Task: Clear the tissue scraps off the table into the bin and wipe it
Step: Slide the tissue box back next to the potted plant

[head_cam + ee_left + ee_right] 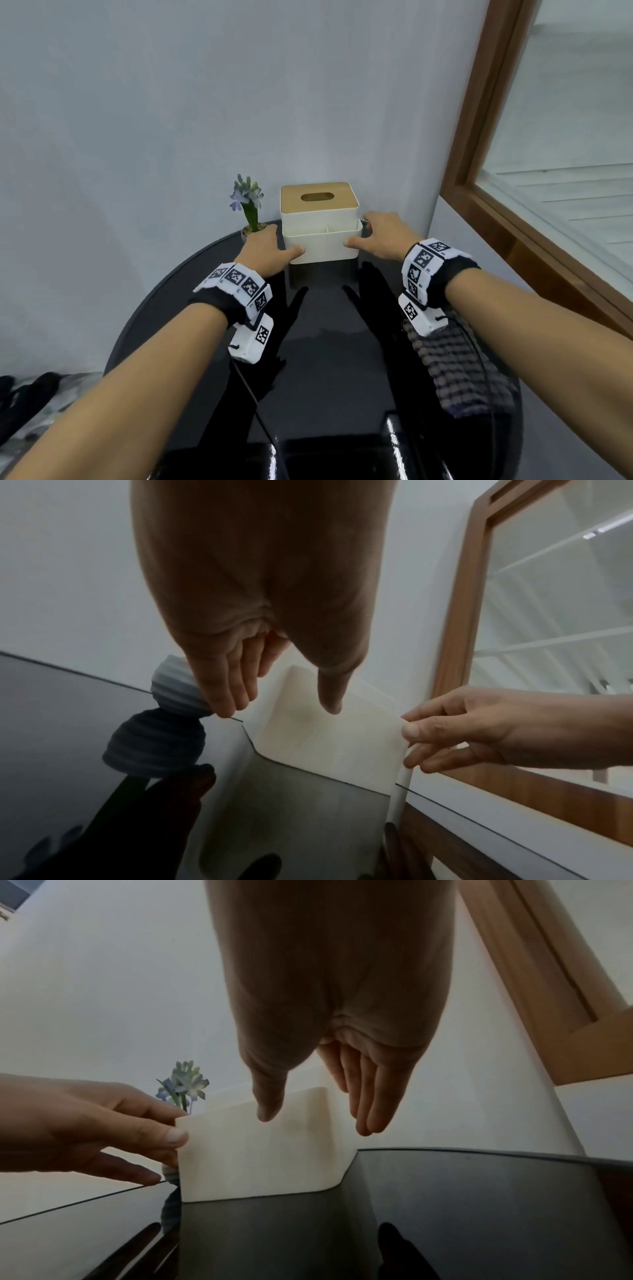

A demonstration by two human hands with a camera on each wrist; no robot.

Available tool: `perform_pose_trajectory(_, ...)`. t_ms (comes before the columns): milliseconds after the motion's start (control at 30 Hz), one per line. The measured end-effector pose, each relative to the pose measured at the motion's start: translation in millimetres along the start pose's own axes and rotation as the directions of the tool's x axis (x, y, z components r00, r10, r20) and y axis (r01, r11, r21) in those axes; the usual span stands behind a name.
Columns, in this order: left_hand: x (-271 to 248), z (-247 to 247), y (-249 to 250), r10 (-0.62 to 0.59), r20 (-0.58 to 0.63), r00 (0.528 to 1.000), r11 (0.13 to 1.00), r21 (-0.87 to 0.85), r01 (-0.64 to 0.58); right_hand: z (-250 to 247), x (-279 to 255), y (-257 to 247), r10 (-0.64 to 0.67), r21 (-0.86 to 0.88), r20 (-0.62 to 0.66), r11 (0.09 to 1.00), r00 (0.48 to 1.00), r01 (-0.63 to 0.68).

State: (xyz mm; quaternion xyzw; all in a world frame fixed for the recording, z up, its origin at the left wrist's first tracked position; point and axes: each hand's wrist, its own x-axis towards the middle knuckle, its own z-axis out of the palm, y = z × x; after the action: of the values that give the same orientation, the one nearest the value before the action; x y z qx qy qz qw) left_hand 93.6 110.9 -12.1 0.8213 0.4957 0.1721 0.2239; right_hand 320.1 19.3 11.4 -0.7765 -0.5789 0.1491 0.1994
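A white tissue box with a wooden lid stands at the far side of the glossy black round table. My left hand clasps its front left corner, thumb on the front face and fingers along the side. My right hand clasps the front right corner the same way. The left wrist view shows the box between both hands; the right wrist view shows the box resting on the table. A checked cloth lies on the table under my right forearm. I see no tissue scraps and no bin.
A small potted blue flower stands just left of the box, behind my left hand. A white wall runs close behind the table, and a wood-framed window is at the right. A glossy black object sits at the table's near edge.
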Motion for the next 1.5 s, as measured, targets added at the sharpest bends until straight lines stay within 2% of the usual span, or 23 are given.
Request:
perform_pose_trajectory(200,12,3,4,0.039,-0.013,0.999,0.995,-0.088,-0.04,8,13,-1,-0.06,0.137,-0.011,0.989,0.998,0.061)
perform_pose_trajectory(400,2,3,8,0.061,-0.017,0.998,0.993,-0.098,-0.062,-1,-1,-2,-0.068,0.077,-0.012,0.995,0.998,0.069)
perform_pose_trajectory(700,-44,3,19,0.092,0.094,0.991,0.993,-0.078,-0.085,-15,-68,4,-0.022,-0.057,-0.007,0.998,1.0,0.021)
perform_pose_trajectory(1100,-108,-3,35,0.11,0.139,0.984,0.993,-0.047,-0.104,-10,-147,6,-0.04,-0.035,-0.068,0.999,0.997,0.037)
perform_pose_trajectory(1500,-147,-4,43,0.091,0.154,0.984,0.994,-0.077,-0.08,-11,-192,0,-0.011,0.02,-0.055,1.0,0.998,0.012)
